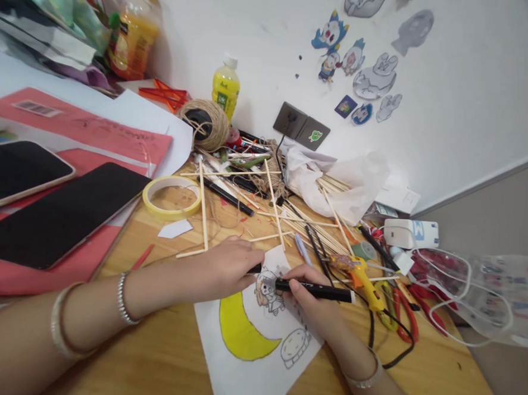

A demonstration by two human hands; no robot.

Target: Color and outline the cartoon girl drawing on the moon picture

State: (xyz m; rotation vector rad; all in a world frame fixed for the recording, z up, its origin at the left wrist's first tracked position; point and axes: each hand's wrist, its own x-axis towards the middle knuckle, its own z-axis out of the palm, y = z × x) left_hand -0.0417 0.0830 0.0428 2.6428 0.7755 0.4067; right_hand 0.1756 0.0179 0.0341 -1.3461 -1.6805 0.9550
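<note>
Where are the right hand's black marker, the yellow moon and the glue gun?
Black marker (330, 292): head view, on its barrel.
Yellow moon (238, 331): head view, on its crescent.
Glue gun (369, 287): head view, on its handle.

A pale wooden table (146, 360) with visible grain shows bare mostly along its near side, where a white sheet (237, 383) bearing a yellow crescent moon (240, 338) lies. Farther back on the wood rest a roll of yellow tape (169, 214), a white paper scrap (175, 228) just beside it, and a spread of thin wooden sticks (274, 201); toward the right lie a yellow glue gun (366, 282) and a red-handled tool (407, 318), toward the left a slim red strip (143, 257)
</note>
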